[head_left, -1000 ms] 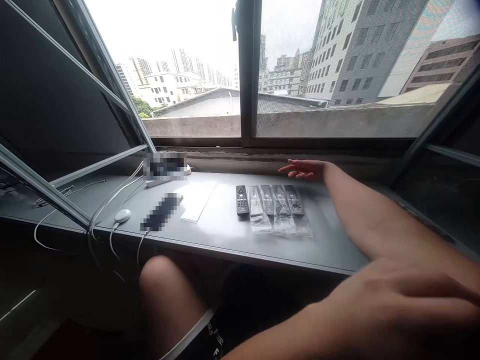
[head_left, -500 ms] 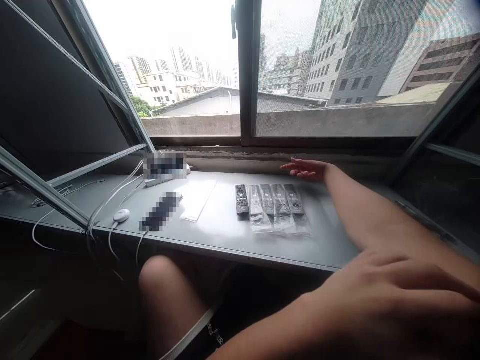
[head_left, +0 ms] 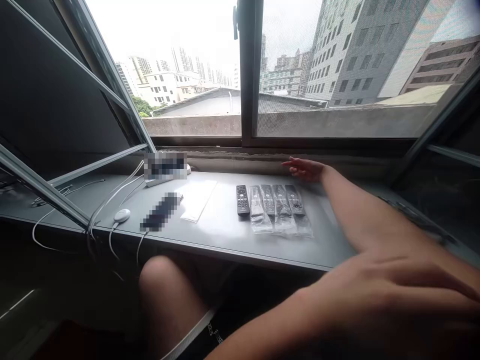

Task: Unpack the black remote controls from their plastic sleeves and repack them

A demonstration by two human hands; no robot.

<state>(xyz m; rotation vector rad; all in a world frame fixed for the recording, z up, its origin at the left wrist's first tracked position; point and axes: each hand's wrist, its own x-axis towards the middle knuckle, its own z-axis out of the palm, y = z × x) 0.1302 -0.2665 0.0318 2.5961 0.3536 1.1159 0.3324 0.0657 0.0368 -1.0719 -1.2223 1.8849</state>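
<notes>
Grey window shelf [head_left: 330,240] runs across the middle of the frame, under an open window [head_left: 247,75].

Centre of shelf: five remotes in a row, side by side, long axes running back to front. The leftmost, a bare remote [head_left: 242,200], is black with its buttons showing. Just beside it, four bagged remotes [head_left: 280,206], each in its own clear bag [head_left: 285,226]. Each bag holds one dark remote in its upper part; loose plastic fills the lower end and reaches toward the shelf's front edge. The bags touch and partly overlap. Cannot tell if they are sealed.

Right hand [head_left: 305,169]: upper middle of the frame, at the back of the shelf, near the bagged remotes but not touching them. Fingers [head_left: 296,165] together, lightly curled, holding nothing.

Left hand [head_left: 393,295]: lower right corner, across the front of the right forearm [head_left: 371,220]. Fingers [head_left: 450,280] together and extended, empty. Cannot tell if they touch the forearm.

Left of the remotes: white sheet [head_left: 197,201], with a pixelated object [head_left: 160,212] just beside it. A second pixelated object [head_left: 165,166] sits at the back of the shelf. Further left, a white puck [head_left: 122,215] with white cables [head_left: 112,197] running across the shelf and over its front edge.
</notes>
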